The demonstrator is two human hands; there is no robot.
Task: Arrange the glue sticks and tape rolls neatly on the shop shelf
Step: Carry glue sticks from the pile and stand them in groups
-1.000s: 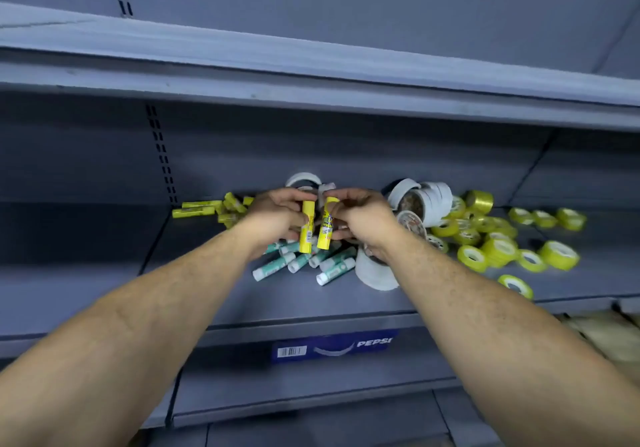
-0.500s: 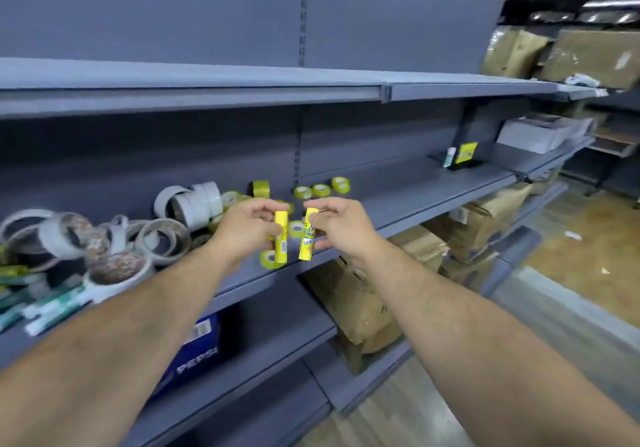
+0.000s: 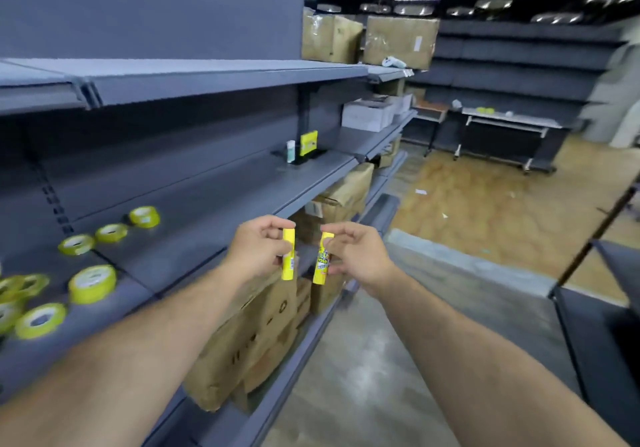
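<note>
1. Head view: both forearms reach out, and each hand carries one yellow glue stick upright, cap end up, just off the front edge of the shelf [image 3: 214, 211].
2. Left hand [image 3: 258, 251]: fingers curled, thumb and fingertips pinching the left glue stick [image 3: 288, 254] near its top and mid-body. The fingers partly cover its label.
3. Right hand [image 3: 356, 256]: fingers curled, pinching the right glue stick [image 3: 322, 259] at the cap end and again lower down. The printed label faces the camera. The two sticks are near each other but apart.
4. Tape rolls [image 3: 91, 283]: yellow, loose and scattered over the shelf's left part. Several are blurred.
5. Towards the far right end of the shelf, a white-and-teal stick [image 3: 291, 151] stands beside a yellow packet [image 3: 308, 142]. Cardboard boxes [image 3: 249, 339] sit on the lower level, below the hands.
6. Judgement: this is the carry step. Both sticks are in hand and neither has been placed yet. The tape rolls have not been tidied.
7. Next move, as I judge it, is to bring the hands in over the bare stretch of shelf between the rolls and the right end. Each base should go down flat, the two sticks side by side, before the pinch loosens. Slim uprights would likely tip if released crooked.
</note>
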